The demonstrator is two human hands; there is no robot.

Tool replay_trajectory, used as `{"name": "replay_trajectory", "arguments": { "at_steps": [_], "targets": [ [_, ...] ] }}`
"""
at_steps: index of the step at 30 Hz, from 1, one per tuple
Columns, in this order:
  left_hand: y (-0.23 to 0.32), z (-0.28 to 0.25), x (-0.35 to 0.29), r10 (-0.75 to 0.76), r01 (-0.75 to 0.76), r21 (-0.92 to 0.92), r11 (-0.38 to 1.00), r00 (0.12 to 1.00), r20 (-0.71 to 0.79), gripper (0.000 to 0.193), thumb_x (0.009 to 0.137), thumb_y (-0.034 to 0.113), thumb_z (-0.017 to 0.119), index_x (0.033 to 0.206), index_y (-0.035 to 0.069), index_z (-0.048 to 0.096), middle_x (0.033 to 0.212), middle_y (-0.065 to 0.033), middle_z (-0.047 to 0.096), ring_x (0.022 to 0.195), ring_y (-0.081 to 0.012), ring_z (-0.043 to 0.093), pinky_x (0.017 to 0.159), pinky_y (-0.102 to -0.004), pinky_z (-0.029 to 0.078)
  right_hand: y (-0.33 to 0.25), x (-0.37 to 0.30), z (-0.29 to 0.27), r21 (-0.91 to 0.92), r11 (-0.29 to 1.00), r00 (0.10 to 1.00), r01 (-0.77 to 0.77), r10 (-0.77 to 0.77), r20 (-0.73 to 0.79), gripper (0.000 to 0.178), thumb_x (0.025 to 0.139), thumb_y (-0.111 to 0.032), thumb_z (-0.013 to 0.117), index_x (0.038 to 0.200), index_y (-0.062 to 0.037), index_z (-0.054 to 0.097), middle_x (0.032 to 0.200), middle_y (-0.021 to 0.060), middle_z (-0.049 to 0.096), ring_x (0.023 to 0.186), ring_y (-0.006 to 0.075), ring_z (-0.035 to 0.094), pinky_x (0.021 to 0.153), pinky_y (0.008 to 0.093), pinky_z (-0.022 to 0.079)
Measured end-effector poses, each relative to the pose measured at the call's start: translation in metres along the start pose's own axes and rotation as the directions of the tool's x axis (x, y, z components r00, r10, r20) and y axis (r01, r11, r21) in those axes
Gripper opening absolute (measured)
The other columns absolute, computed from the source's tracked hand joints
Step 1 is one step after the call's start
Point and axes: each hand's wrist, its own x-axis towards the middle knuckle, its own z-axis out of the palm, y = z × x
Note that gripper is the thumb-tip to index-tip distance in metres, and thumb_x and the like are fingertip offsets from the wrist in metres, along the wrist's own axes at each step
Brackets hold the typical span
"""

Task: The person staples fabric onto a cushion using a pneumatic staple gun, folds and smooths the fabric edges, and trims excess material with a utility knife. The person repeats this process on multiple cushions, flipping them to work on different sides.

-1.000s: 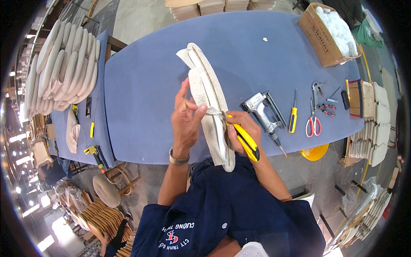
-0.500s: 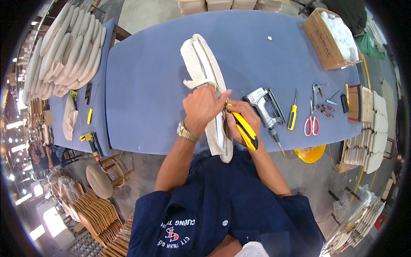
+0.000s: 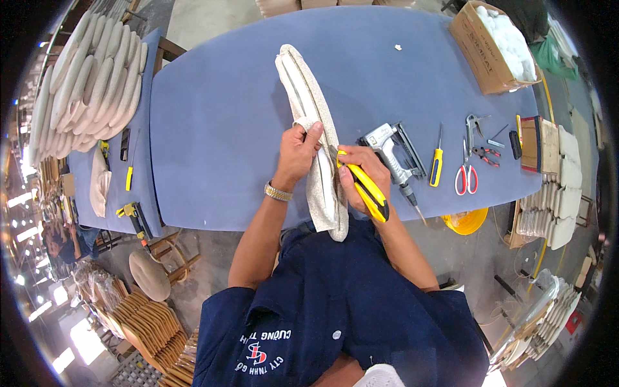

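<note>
A long padded piece covered in beige speckled fabric point(image 3: 327, 119) stands on edge across the near part of the blue table, its near end at my waist. My left hand point(image 3: 300, 151) is closed on a loose fabric flap at its middle, thumb on top. In my right hand point(image 3: 366, 173) is a yellow and black utility knife point(image 3: 367, 191), its front end against the piece's right side; the blade is hard to make out. A pale strip shows along the piece between the fabric edges.
Right of my hands lie a staple gun point(image 3: 394, 155), a yellow screwdriver point(image 3: 438, 164), red-handled scissors point(image 3: 465, 174) and pliers point(image 3: 487, 155). A cardboard box of white stuffing point(image 3: 480, 55) stands far right. Padded pieces point(image 3: 97, 77) are stacked at left, near another tool point(image 3: 135, 219).
My left hand has turned and now pinches the flap, its thumb drawn away from the knife. The flap is folded in closer. The knife stays in my right hand beside the piece.
</note>
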Motion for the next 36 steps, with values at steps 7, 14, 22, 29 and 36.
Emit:
{"name": "replay_trajectory", "arguments": {
  "at_steps": [7,14,22,29,36],
  "targets": [
    [-0.002,0.006,0.008,-0.14,0.14,-0.139,0.98,0.99,0.011,0.033,0.104,0.036,0.067,0.087,0.008,0.068,0.071,0.0041,0.062,0.06,-0.0028,0.052,0.054,-0.0208,0.041,-0.003,-0.012,-0.011,0.045,0.997,0.998,-0.062,0.062,0.008,0.011,0.086,0.0,0.068,0.097,0.0,0.069,0.108,0.0205,0.074,0.094,0.0306,0.073,0.084,0.037,0.057],
    [0.0,0.001,0.001,-0.241,0.201,-0.281,0.938,0.964,-0.112,0.027,0.104,0.034,0.065,0.091,0.011,0.069,0.072,0.0019,0.064,0.06,-0.0046,0.052,0.055,-0.0218,0.04,-0.024,-0.046,-0.022,0.011,0.999,0.992,-0.046,0.044,0.121,0.018,0.083,0.003,0.071,0.101,-0.0014,0.071,0.108,0.0203,0.074,0.097,0.0359,0.072,0.087,0.0399,0.058],
    [0.05,0.039,-0.033,0.362,-0.446,0.339,0.828,0.888,0.284,0.052,0.098,0.043,0.064,0.07,0.0,0.061,0.068,-0.0209,0.06,0.059,-0.0347,0.06,0.059,-0.0467,0.046,0.015,-0.078,-0.028,0.126,0.948,0.95,-0.293,0.274,0.152,0.029,0.103,-0.024,0.061,0.122,-0.0024,0.06,0.111,0.0149,0.068,0.094,0.0209,0.065,0.084,0.0335,0.054],
    [0.048,-0.003,-0.048,0.152,-0.098,0.341,0.935,0.979,-0.136,0.062,0.101,0.055,0.058,0.071,0.001,0.062,0.068,-0.0203,0.064,0.063,-0.0379,0.065,0.059,-0.0494,0.048,0.001,-0.055,-0.027,0.141,0.961,0.95,-0.237,0.199,0.24,0.029,0.103,-0.023,0.061,0.122,-0.0016,0.06,0.111,0.0154,0.068,0.095,0.0213,0.065,0.085,0.0341,0.054],
    [0.044,0.012,-0.087,0.142,-0.174,0.597,0.783,0.985,0.101,0.048,0.096,0.051,0.066,0.096,0.002,0.064,0.085,-0.0167,0.07,0.077,-0.0379,0.07,0.065,-0.0516,0.053,0.0,-0.046,-0.018,0.139,0.96,0.949,-0.242,0.204,0.239,0.029,0.103,-0.022,0.061,0.123,-0.0008,0.06,0.111,0.016,0.068,0.095,0.0218,0.065,0.085,0.0347,0.054]
  ]
}}
